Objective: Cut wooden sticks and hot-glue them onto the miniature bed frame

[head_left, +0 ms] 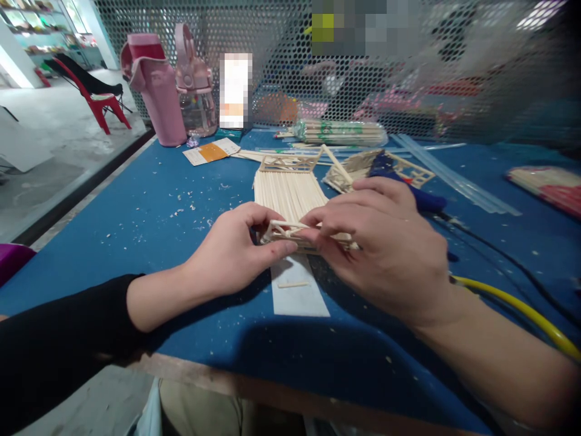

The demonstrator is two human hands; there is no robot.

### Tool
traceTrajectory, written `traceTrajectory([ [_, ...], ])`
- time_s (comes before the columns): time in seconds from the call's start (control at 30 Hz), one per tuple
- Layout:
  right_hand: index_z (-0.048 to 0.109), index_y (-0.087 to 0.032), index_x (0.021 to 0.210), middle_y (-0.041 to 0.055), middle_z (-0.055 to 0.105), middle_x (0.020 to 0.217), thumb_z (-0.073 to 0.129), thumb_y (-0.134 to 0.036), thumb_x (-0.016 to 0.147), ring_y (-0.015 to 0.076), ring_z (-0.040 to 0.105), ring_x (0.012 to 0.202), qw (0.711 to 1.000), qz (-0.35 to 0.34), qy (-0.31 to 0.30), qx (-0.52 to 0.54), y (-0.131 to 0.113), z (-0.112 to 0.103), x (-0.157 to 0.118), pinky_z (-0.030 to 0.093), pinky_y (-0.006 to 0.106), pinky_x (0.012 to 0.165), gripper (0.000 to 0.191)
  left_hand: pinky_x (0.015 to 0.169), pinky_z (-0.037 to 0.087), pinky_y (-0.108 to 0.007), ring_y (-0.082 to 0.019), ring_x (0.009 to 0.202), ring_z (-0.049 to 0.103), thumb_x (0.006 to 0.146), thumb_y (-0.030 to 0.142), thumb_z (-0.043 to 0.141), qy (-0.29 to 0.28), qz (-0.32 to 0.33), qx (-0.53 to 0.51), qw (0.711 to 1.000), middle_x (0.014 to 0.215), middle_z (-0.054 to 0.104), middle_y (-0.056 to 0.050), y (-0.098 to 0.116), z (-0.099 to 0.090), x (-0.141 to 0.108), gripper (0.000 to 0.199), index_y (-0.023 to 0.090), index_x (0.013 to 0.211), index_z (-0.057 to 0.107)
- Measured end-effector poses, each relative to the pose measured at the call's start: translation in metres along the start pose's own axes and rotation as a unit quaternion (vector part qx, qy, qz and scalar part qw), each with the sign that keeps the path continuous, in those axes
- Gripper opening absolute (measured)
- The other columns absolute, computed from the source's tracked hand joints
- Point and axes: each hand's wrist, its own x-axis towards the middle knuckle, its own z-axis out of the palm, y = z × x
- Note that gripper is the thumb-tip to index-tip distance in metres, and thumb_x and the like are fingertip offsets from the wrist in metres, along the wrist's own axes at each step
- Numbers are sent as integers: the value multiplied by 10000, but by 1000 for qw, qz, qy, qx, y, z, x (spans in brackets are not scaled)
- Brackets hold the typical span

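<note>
A model built of thin wooden sticks (290, 194) lies in front of me, with a flat slatted deck and low stick railings at its far and near ends. My left hand (236, 242) grips the near railing at its left corner, thumb in front and fingers behind. At the same railing, my right hand (381, 242) pinches a thin wooden stick (287, 224) between thumb and fingers; the fingertips partly hide it. Another stick (336, 165) slants up behind my right hand, and its lower end is hidden. Under the model's near end lies a white paper strip (299, 303) bearing a short loose stick (293, 284).
A blue corded tool (408, 189), perhaps a glue gun, lies right, near a yellow cable (517, 306). Behind are bagged sticks (342, 132), clear glue sticks (458, 175), a card (211, 151), a pink bottle (163, 97) and a mesh screen (281, 48).
</note>
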Motion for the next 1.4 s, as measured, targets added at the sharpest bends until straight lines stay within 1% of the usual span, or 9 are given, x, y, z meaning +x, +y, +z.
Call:
traceTrajectory([
  [0.23,509,-250,714,-30,678,704,556,-210,846,166,625,686,1000,8,-25,0,0,-2,2,406,373,860,146,627,425,-255,-145,726,554,757,285,672,-3,19,-8,1000,815,652,-36,-1,0,1,163,160,861,673],
  [0.4,524,-238,716,-19,685,715,513,-217,880,161,611,693,999,-3,-38,-3,0,-3,2,393,370,847,166,618,437,-260,-151,716,560,745,270,676,-13,-27,-46,999,794,659,-37,-2,2,3,181,144,874,662],
  [0.6,606,-237,834,-15,714,812,528,-176,874,153,616,745,997,-72,-2,-24,2,-2,0,390,373,830,108,612,429,-256,-133,678,532,736,249,671,-18,-26,-69,997,750,626,-18,-1,2,3,158,140,848,644],
  [0.67,619,-241,858,-15,719,820,542,-185,870,156,624,740,996,-79,2,-27,2,-2,0,404,369,809,96,632,437,-260,-135,694,536,727,253,678,-21,-23,-70,997,763,625,-19,0,1,3,164,142,842,640],
  [0.77,630,-241,849,-14,725,822,562,-181,858,163,639,733,997,-70,6,-13,1,-4,1,416,369,799,92,690,459,-284,-153,747,562,730,298,681,-32,-10,-73,997,820,644,-36,1,0,2,213,141,869,643],
  [0.87,642,-255,823,-19,726,807,539,-192,869,167,642,720,999,-52,4,-2,1,-5,2,426,364,769,129,710,468,-295,-157,759,571,758,292,655,-33,4,-69,997,831,650,-43,0,0,2,190,138,870,654],
  [1.03,669,-281,826,-21,725,794,526,-234,877,180,636,730,1000,-30,-7,1,1,-5,2,437,360,747,159,706,463,-285,-149,756,567,759,255,654,-26,11,-66,997,819,646,-36,-1,0,2,140,145,843,664],
  [1.27,669,-250,901,12,730,866,545,-205,860,185,646,782,998,-55,-11,23,2,-6,2,445,356,747,138,687,465,-286,-151,744,565,752,256,653,-32,9,-75,997,804,639,-34,-1,0,1,158,137,855,667],
  [1.4,667,-263,867,3,726,853,558,-237,856,188,648,787,999,-33,-3,21,1,-5,1,456,351,751,112,668,469,-278,-147,728,572,750,264,655,-37,-1,-86,996,793,653,-35,-2,0,2,170,139,865,665],
])
